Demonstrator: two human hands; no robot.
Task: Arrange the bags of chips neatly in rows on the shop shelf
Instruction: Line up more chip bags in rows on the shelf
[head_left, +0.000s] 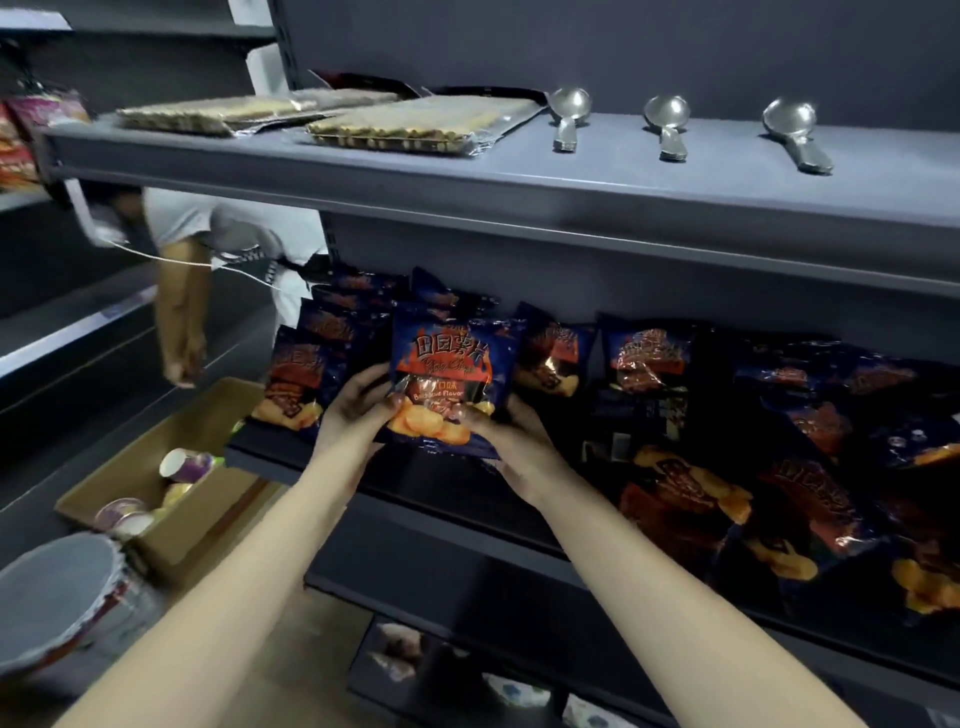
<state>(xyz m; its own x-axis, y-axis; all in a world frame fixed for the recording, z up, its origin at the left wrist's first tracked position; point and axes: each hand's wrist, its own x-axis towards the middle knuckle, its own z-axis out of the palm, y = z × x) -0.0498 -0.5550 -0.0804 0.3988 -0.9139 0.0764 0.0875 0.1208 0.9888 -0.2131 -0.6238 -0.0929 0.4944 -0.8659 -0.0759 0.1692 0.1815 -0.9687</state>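
Observation:
A dark blue bag of barbecue chips (444, 364) stands upright at the front of the middle shelf (374, 486). My left hand (353, 410) grips its lower left corner and my right hand (511, 441) grips its lower right corner. Behind and left of it several more blue bags (306, 364) stand in a row. To the right, other bags (649, 358) lean upright, and a loose heap of bags (810, 488) lies flat and tilted across the right part of the shelf.
The upper shelf (623, 171) holds flat biscuit packs (410, 124) and three metal scoops (569, 117). On the floor at left sit a cardboard box (192, 499) with cups and a grey bin (52, 592). Another person (208, 270) stands beyond the shelf's left end.

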